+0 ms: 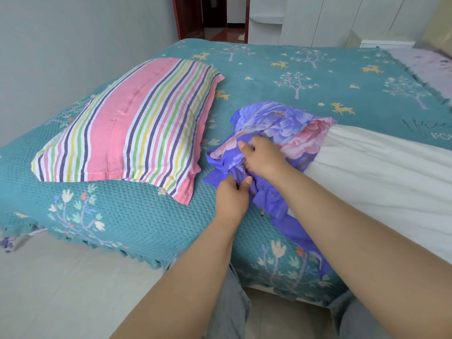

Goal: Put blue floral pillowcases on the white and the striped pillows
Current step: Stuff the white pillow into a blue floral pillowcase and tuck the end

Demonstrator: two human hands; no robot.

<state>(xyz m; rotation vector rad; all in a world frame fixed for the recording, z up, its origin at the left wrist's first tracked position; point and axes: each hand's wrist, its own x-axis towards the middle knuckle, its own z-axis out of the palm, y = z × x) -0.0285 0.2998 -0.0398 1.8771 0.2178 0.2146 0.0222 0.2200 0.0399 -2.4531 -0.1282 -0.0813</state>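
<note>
Your left hand (232, 196): pinches bunched cloth of the blue floral pillowcase (276, 133).
Your right hand (263, 157): at one o'clock of the left, fingers curled into the same case, apparently gripping a fold.
White pillow (381, 177): at three o'clock, its near end inside the case.
Striped pillow (132, 130): at ten o'clock, bare, apart from the case.
Teal bedspread (318, 77): beneath everything.
</note>
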